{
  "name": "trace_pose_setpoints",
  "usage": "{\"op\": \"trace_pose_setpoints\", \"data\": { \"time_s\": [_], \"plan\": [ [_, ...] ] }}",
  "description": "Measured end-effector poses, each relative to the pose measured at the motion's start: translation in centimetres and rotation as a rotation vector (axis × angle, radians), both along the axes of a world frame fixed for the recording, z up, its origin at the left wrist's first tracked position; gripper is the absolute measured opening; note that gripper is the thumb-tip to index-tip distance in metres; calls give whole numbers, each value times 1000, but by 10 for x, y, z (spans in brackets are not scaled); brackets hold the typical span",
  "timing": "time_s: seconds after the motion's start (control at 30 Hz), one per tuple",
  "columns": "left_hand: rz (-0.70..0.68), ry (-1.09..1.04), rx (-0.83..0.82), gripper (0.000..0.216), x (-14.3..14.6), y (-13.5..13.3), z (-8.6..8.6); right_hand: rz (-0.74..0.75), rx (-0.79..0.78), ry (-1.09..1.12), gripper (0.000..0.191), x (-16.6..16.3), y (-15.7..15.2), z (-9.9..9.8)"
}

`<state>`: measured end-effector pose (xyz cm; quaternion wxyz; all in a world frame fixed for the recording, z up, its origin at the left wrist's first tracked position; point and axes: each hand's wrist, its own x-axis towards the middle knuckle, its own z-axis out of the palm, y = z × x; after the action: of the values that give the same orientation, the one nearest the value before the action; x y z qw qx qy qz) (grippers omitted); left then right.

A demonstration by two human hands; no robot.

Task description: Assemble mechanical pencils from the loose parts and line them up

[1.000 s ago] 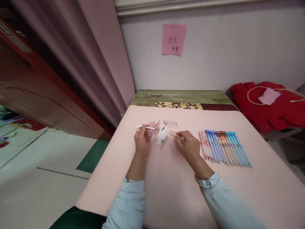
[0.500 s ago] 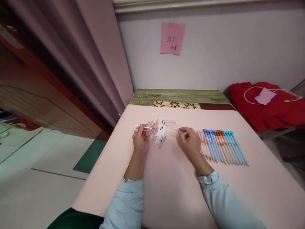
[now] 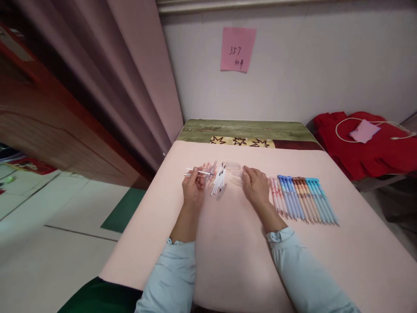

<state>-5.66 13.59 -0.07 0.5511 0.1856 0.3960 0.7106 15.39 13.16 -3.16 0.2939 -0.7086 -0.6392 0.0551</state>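
Left hand (image 3: 193, 190) is up near the table (image 3: 228, 261)'s left edge, fingers closed round a thin white refill (image 3: 199, 173) that lies crosswise and pokes out both sides of the fist, just over the pink barrels (image 3: 208, 168). Right hand (image 3: 256, 187) sits palm down mid-table, fingertips on the clear tubes (image 3: 233, 167) — whether they pinch one I cannot tell, the tubes are too faint against the pink top. Between the hands lies a loose white pile (image 3: 219, 180) of more refills, just beside the left knuckles. Tight on the right hand's outer side is the row of pens (image 3: 302, 198), pink ones nearest the hand, blue ones further right, so there is little slack that way. Open room is toward the near edge — a broad bare stretch between the sleeves (image 3: 176, 282) and in front of the pens. Past the left edge the floor (image 3: 65, 217) shows. The far edge meets a green cloth (image 3: 244, 129), then the wall (image 3: 309, 65) with a pink note (image 3: 237, 48). A curtain (image 3: 130, 78) hangs off the far-left corner. Off to the right, well apart, a red cloth (image 3: 368, 150) carries a white cable (image 3: 339, 126) and a pink slip (image 3: 364, 130).
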Motion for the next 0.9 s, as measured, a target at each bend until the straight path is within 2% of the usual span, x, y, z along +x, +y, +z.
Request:
{"op": "trace_pose_setpoints", "data": {
  "time_s": [0.13,0.27,0.4,0.57,0.7,0.8,0.9],
  "plan": [
    [-7,-1,-5,37,-1,0,0,-93,-46,47,32,-3,10,8],
    [-10,2,-7,36,-2,1,-1,-68,-7,97,23,-2,14,6],
    [-30,10,-8,36,0,1,-1,-12,53,270,21,1,13,0],
    [-49,-2,-12,37,1,0,-2,70,115,609,25,4,2,0],
    [-69,9,-2,39,1,0,-2,94,244,825,28,4,-9,1],
    [-74,29,24,37,1,-1,-3,60,300,901,39,1,-16,0],
    [-85,45,28,35,2,-3,-2,-8,296,914,39,-5,-19,0]
  ]
}}
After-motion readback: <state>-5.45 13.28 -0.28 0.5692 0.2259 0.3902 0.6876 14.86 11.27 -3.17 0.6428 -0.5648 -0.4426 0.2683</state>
